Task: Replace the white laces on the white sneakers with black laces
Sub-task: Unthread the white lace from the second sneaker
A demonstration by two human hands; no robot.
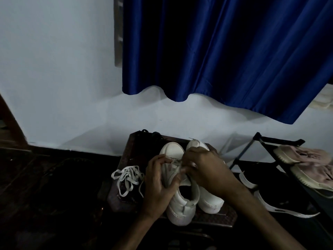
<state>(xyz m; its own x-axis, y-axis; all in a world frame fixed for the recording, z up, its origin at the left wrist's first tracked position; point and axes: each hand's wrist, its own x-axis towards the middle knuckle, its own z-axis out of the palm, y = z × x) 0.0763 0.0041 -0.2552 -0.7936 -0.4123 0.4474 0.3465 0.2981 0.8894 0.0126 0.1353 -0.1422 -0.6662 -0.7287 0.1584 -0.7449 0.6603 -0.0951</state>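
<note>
Two white sneakers [177, 201] side by side, toes toward the wall, on a dark patterned desk [212, 218]. Left hand [158, 184] wrapped around the side of the left sneaker, fingers closed on it. Right hand [203, 168] over the lacing area, fingers pinched on a white lace [177, 162]. Loose white lace [127, 178] heaped on the desk just left of the sneakers. Black laces [150, 133] at the far desk edge. Pink shoes [306, 165] on a rack [270, 141] to the right.
</note>
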